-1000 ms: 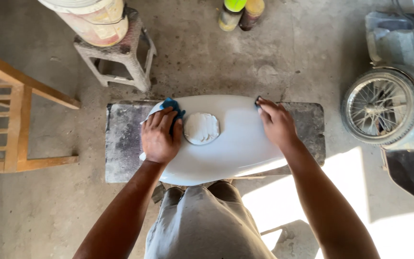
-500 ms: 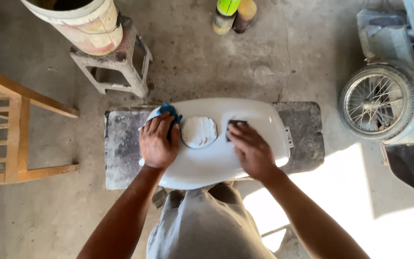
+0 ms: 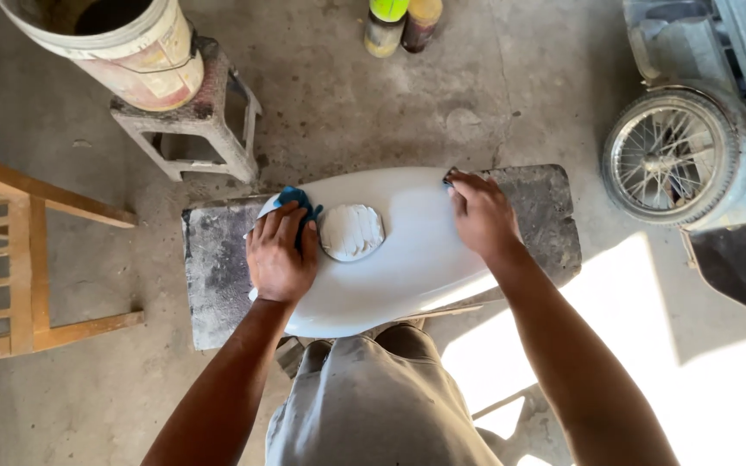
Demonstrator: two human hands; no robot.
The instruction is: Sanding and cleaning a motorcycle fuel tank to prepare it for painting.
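Concrete block [image 3: 218, 259] w/ white tank [image 3: 407, 259], L hand [image 3: 280, 255] + R hand [image 3: 479, 214] atop.

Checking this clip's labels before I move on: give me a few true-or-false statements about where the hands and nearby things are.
1. The left hand rests on the white curved shell with a blue cloth under its fingers. True.
2. The right hand holds the spoked wheel. False: it lies on the shell's far edge; the wheel stands apart on the floor.
3. A bucket sits on a small concrete stool. True.
4. The shell lies on the wooden frame. False: it lies on a grey slab.
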